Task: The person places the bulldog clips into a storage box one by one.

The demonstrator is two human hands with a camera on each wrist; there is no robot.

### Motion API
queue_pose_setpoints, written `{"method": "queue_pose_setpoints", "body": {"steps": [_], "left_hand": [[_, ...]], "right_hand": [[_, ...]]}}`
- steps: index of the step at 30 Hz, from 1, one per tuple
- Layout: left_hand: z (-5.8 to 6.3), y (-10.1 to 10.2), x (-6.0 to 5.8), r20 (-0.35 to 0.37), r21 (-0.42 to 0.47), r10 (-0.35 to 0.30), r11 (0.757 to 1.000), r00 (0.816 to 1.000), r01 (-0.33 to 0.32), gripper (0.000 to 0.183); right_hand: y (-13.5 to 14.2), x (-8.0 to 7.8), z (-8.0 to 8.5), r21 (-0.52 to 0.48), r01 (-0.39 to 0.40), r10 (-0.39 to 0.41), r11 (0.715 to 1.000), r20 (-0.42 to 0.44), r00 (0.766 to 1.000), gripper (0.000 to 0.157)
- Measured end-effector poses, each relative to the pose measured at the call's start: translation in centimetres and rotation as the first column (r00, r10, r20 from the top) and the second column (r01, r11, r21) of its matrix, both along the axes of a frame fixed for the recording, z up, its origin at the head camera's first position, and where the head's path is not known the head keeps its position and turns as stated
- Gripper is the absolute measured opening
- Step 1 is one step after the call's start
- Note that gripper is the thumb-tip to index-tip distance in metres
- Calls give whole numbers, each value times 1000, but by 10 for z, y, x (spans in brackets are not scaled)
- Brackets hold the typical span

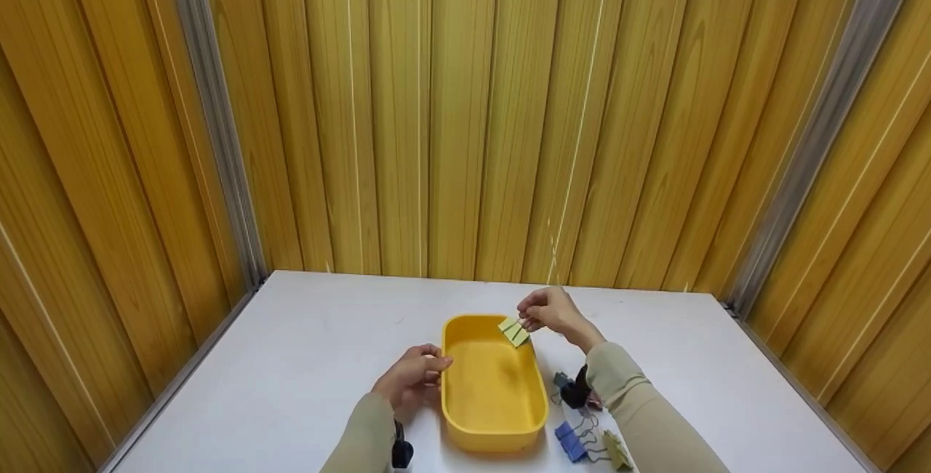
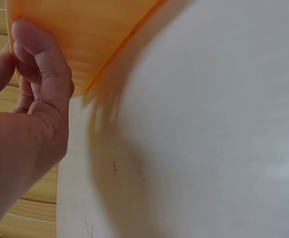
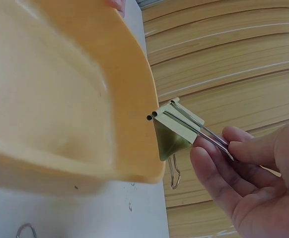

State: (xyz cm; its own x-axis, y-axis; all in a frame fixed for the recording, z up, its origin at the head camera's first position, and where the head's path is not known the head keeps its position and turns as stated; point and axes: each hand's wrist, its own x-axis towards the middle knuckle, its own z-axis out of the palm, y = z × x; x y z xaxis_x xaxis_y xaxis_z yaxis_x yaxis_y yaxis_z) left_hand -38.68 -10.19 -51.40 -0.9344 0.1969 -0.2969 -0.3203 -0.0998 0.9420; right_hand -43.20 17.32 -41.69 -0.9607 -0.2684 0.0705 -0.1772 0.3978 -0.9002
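Note:
A yellow plastic bin point(image 1: 497, 442) stands on the white table before me. My left hand point(image 1: 413, 374) grips its left rim, thumb over the edge and fingers against the outer wall point(image 2: 90, 44). At the far right corner, my right hand point(image 1: 555, 311) pinches a wire handle of a pale yellow-green binder clip point(image 1: 514, 332). In the right wrist view, the clip's body point(image 3: 170, 140) overlaps the bin's rim, its other wire handle dangling below. Whether it touches the rim I cannot tell. The bin's visible floor holds nothing.
Right of the bin lie a blue binder clip point(image 1: 571, 442), another yellow-green clip point(image 1: 617, 451) and a teal clip point(image 1: 560, 379). A reddish clip point(image 1: 595, 402) is partly hidden by the right wrist's black camera point(image 1: 575, 391). Wood-patterned panels point(image 1: 465, 116) enclose the table's back and sides.

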Motion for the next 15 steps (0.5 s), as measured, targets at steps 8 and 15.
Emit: {"method": "queue_pose_setpoints", "body": {"steps": [8,15], "left_hand": [[2,1,0,28,-16,4,1000,1000,-4,40],[2,1,0,-12,-13,-25,1000,1000,25,34]], "right_hand": [[-17,0,1,12,3,-3,1000,14,1000,15],[-28,0,1,-1,-27,27,1000,10,1000,15]]}}
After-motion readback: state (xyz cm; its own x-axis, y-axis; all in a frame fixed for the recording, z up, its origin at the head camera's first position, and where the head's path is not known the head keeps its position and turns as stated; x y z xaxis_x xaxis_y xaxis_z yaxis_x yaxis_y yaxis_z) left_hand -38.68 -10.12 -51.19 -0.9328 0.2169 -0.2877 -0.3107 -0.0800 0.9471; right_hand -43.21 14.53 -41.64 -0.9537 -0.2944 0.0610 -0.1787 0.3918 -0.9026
